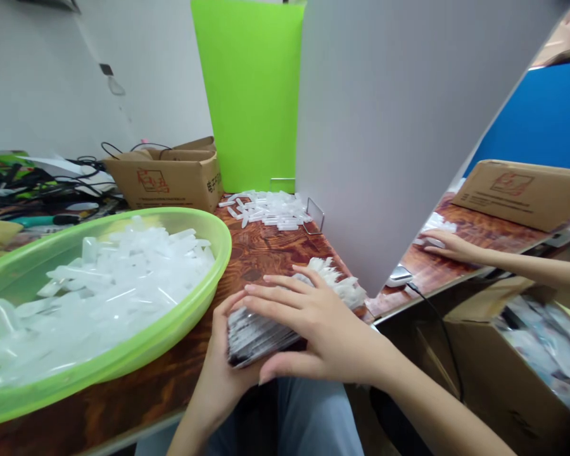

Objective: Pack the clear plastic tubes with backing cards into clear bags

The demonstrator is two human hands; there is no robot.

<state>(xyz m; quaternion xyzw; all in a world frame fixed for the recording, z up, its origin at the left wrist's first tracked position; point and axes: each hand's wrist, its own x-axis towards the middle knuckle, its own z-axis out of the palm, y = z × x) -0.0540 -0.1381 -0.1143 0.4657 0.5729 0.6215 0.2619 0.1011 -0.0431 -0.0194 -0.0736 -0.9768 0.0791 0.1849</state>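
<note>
A thick stack of thin clear plastic bags [261, 339] lies near the front edge of the wooden table, its far end fanned into crumpled white edges. My left hand [225, 354] is closed around the stack's left end. Across the top of the stack rests my right hand [308, 313], fingers stretched out and spread, thumb apart toward the near side. Part of the stack is hidden beneath the right hand. Left of my hands stands a green plastic basin [221, 244] filled with translucent white plastic pieces [137, 278].
More translucent pieces [270, 209] lie at the table's back, by a green panel [251, 95]. A tall grey divider [384, 126] rises at right. Behind the basin are a cardboard box [171, 180] and cluttered cables. Beyond the divider, another person's hand [451, 246] touches white pieces.
</note>
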